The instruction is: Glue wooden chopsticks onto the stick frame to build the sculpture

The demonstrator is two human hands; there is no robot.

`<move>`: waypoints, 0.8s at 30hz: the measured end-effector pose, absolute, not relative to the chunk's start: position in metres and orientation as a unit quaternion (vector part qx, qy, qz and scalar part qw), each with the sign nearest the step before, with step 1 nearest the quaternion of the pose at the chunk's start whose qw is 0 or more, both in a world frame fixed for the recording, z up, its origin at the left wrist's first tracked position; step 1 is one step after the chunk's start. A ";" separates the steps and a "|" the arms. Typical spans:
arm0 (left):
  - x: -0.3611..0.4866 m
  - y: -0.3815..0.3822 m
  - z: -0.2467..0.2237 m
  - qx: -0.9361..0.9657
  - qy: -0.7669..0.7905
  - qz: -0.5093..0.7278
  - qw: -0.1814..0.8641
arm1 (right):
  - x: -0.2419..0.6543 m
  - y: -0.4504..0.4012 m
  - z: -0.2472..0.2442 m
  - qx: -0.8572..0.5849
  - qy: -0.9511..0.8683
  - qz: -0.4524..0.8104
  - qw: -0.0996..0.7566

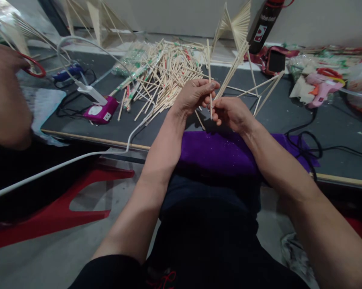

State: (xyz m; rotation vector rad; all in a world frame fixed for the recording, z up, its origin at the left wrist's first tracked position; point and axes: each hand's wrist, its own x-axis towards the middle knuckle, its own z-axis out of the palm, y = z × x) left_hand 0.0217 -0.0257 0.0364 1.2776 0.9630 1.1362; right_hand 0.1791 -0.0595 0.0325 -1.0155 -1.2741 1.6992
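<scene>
Upright between my hands is a thin wooden stick [210,68]. My left hand [195,94] pinches it near its middle, between thumb and fingers. Close beside it, my right hand [230,113] is closed near the stick's lower part, with a bundle of sticks [233,66] fanning up and right from its fingertips. A large loose pile of sticks [174,70] lies behind my left hand. To the right, joined sticks form an open frame [256,93] on the dark table [156,132]. A purple cloth [217,154] lies below my hands, along the table's front edge.
A pink glue gun [322,90] and a dark bottle [263,26] stand right and back right. At left are a purple power adapter [101,110], a white cable [78,157] and another person's arm [6,96]. Fanned stick structures [236,24] stand behind.
</scene>
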 end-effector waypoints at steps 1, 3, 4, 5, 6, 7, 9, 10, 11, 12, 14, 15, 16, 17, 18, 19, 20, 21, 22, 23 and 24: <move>0.021 -0.025 0.036 0.540 0.412 0.481 0.554 | 0.179 -0.060 0.033 -0.398 -0.502 0.664 0.386; 0.021 -0.024 0.035 0.538 0.415 0.482 0.553 | 0.179 -0.061 0.034 -0.394 -0.514 0.653 0.393; 0.022 -0.023 0.034 0.537 0.414 0.483 0.554 | 0.179 -0.061 0.033 -0.393 -0.525 0.643 0.396; 0.022 -0.023 0.034 0.536 0.412 0.484 0.555 | 0.179 -0.062 0.033 -0.394 -0.539 0.629 0.398; 0.022 -0.022 0.033 0.535 0.412 0.484 0.557 | 0.179 -0.062 0.031 -0.398 -0.556 0.611 0.400; 0.023 -0.022 0.032 0.533 0.412 0.483 0.558 | 0.178 -0.062 0.030 -0.407 -0.572 0.589 0.400; 0.025 -0.022 0.031 0.531 0.420 0.478 0.560 | 0.177 -0.061 0.027 -0.430 -0.605 0.542 0.395; 0.026 -0.022 0.031 0.528 0.427 0.477 0.558 | 0.177 -0.061 0.025 -0.441 -0.618 0.520 0.392; 0.027 -0.023 0.032 0.526 0.434 0.475 0.556 | 0.176 -0.060 0.023 -0.448 -0.627 0.503 0.391; 0.028 -0.023 0.032 0.522 0.440 0.475 0.555 | 0.176 -0.060 0.022 -0.449 -0.631 0.495 0.394; 0.028 -0.024 0.034 0.513 0.442 0.476 0.561 | 0.176 -0.060 0.021 -0.435 -0.622 0.510 0.406; 0.028 -0.025 0.036 0.509 0.438 0.476 0.568 | 0.176 -0.060 0.021 -0.422 -0.609 0.531 0.410; 0.028 -0.027 0.037 0.505 0.432 0.477 0.575 | 0.176 -0.061 0.022 -0.408 -0.595 0.556 0.413; 0.028 -0.028 0.039 0.503 0.424 0.477 0.583 | 0.176 -0.062 0.023 -0.394 -0.580 0.582 0.412; 0.027 -0.030 0.041 0.501 0.415 0.479 0.589 | 0.176 -0.063 0.024 -0.381 -0.566 0.606 0.409; 0.026 -0.032 0.042 0.501 0.407 0.481 0.594 | 0.176 -0.064 0.026 -0.369 -0.553 0.628 0.404; 0.026 -0.033 0.044 0.501 0.399 0.483 0.597 | 0.175 -0.064 0.028 -0.359 -0.541 0.646 0.400; 0.025 -0.035 0.046 0.499 0.394 0.485 0.600 | 0.175 -0.064 0.029 -0.352 -0.532 0.661 0.396; 0.024 -0.037 0.047 0.497 0.391 0.486 0.603 | 0.176 -0.064 0.031 -0.349 -0.523 0.672 0.391; 0.023 -0.038 0.049 0.495 0.390 0.486 0.605 | 0.176 -0.063 0.031 -0.349 -0.515 0.681 0.386; 0.022 -0.039 0.049 0.494 0.390 0.486 0.607 | 0.177 -0.062 0.032 -0.352 -0.507 0.687 0.383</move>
